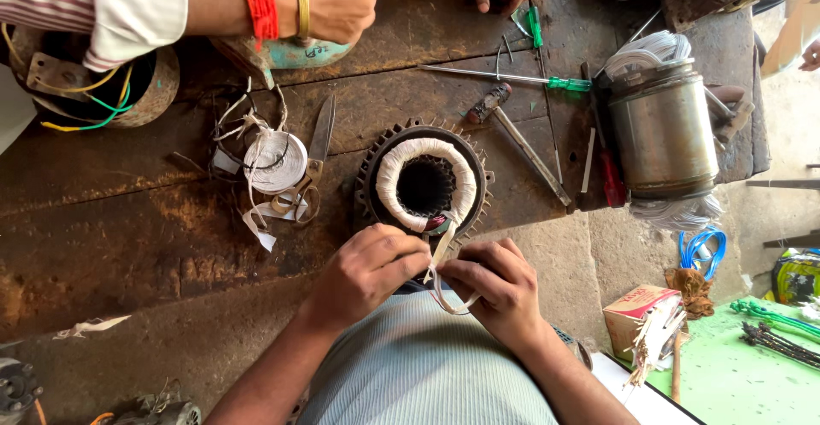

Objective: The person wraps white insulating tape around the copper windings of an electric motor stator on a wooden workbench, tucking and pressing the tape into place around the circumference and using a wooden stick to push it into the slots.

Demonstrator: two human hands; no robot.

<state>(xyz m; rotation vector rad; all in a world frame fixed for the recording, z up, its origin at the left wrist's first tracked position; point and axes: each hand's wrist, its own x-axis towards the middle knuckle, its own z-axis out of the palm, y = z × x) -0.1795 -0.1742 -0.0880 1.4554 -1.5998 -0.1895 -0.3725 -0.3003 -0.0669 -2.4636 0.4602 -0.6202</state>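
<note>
Red-white carton (634, 312) rt of hands

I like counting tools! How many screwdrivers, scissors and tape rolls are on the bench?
Green-handled screwdrivers: 2
Red-handled screwdriver: 1
Scissors: 1
White tape roll: 1
Total: 5

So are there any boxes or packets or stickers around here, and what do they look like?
Cardboard box: lower right, beside the bench, small and open-topped, tan with a red and white printed side, pale strips poking out.
Roll of white tape: on the bench, left of the motor stator, round, no label showing.
No signs, screens or stickers can be made out anywhere else.
</note>
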